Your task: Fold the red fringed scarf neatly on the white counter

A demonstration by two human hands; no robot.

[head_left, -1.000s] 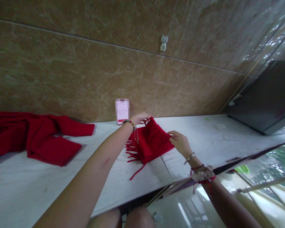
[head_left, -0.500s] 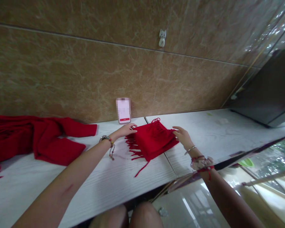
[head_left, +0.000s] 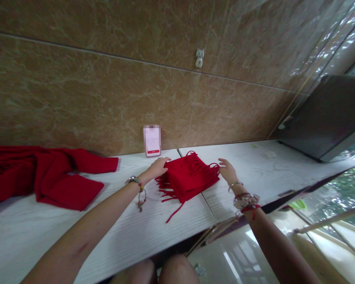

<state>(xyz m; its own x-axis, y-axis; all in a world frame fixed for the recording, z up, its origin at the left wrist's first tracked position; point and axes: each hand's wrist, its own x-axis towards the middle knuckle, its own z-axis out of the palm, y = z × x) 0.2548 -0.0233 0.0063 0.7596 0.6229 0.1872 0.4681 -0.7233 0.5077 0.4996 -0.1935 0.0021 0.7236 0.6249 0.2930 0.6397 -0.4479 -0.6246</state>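
Marble-patterned brown tiling (head_left: 106, 90) fills the upper half of the view and backs a long white wood-grain tabletop (head_left: 130, 232) that runs from the left edge to the far right. At the right end a dark, box-shaped appliance (head_left: 328, 114) sits on the tabletop, well apart from the hands. On the left lies a loose red scarf (head_left: 44, 177), rumpled and partly doubled over, with one end reaching toward the middle but not touching anything there.

Near the centre, straddling a seam (head_left: 208, 205) between two table boards, lies a folded red scarf (head_left: 189, 177), a compact stack with fringe spilling out on its left side and along its far right edge; one strand trails toward the table's near edge. The left hand (head_left: 158, 167) rests on the stack's left far corner, fingers stretched out flat and together, pressing down rather than gripping. The right hand (head_left: 227, 170) is just beside the stack's right edge, fingers spread wide and holding nothing; whether the fingertips touch the fringe cannot be told.

Behind the left hand a phone (head_left: 152, 141) leans upright against the wall. Nothing lies between the hands and the folded scarf. A beaded bracelet (head_left: 137, 187) hangs on the left wrist, and red cords with a bangle (head_left: 245, 199) circle the right. High on the wall is a small white cat-shaped hook (head_left: 199, 57).
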